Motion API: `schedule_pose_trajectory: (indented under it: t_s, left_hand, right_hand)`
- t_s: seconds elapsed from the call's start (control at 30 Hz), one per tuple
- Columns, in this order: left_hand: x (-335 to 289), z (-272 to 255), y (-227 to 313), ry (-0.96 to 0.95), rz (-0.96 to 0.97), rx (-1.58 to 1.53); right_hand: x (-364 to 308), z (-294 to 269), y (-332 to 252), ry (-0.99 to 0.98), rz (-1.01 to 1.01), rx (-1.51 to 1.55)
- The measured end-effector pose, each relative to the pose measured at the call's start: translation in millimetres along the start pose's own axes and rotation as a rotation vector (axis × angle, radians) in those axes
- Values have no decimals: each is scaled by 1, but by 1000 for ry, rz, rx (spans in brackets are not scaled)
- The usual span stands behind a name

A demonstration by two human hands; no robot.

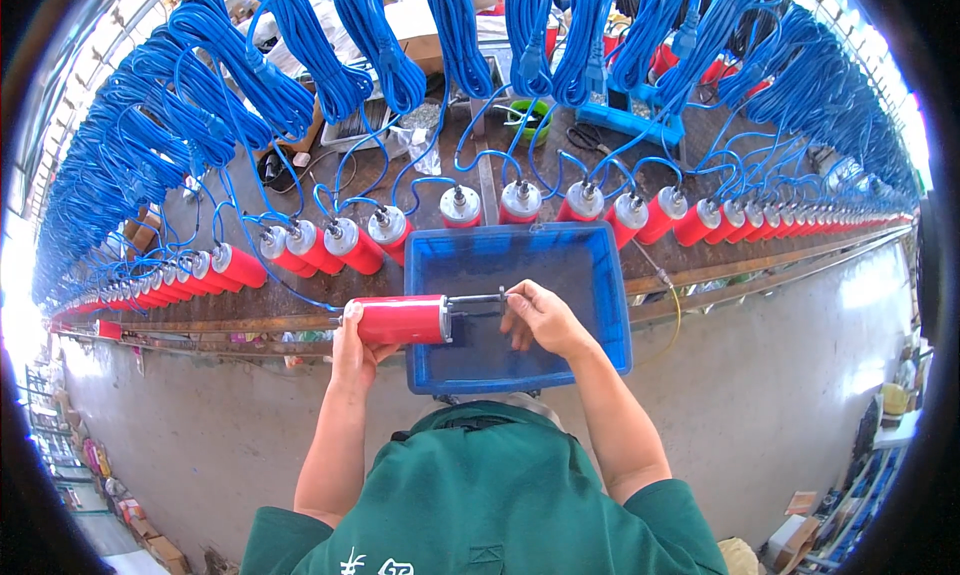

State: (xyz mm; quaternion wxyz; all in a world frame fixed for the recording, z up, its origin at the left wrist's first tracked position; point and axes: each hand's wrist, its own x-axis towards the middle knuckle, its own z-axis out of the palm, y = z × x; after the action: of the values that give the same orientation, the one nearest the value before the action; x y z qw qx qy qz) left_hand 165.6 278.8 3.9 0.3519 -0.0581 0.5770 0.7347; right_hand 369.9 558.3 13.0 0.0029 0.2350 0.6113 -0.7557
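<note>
My left hand (352, 353) is wrapped round the back end of a red cylinder (400, 320) with silver end caps, holding it level. A blue cord runs off toward its left end. From the cylinder's right end a thin dark rod (474, 300) sticks out, with a short crosspiece at its tip. My right hand (545, 320) pinches that tip between thumb and fingers. Whether the rod is fixed to the cylinder I cannot tell. Below both hands is a blue plastic bin (515, 383), its inside wet-looking and dark.
Along the bench edge (700, 275) stands a long row of red cylinders (352, 247) with silver tops, each wired to blue cord. Coiled blue cables (455, 35) hang above. Behind are a green bowl (528, 123), a blue tray (630, 122) and scissors (588, 138).
</note>
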Motion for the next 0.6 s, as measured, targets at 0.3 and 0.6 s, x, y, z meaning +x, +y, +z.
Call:
schedule_pose_trajectory:
  t_s: [0.3, 0.6]
  left_hand:
    - [-3, 5, 1, 32, 10, -12]
    - [-2, 2, 0, -13, 19, 4]
  right_hand:
    - [12, 10, 23, 168, -80, -16]
    - [15, 2, 33, 20, -44, 158]
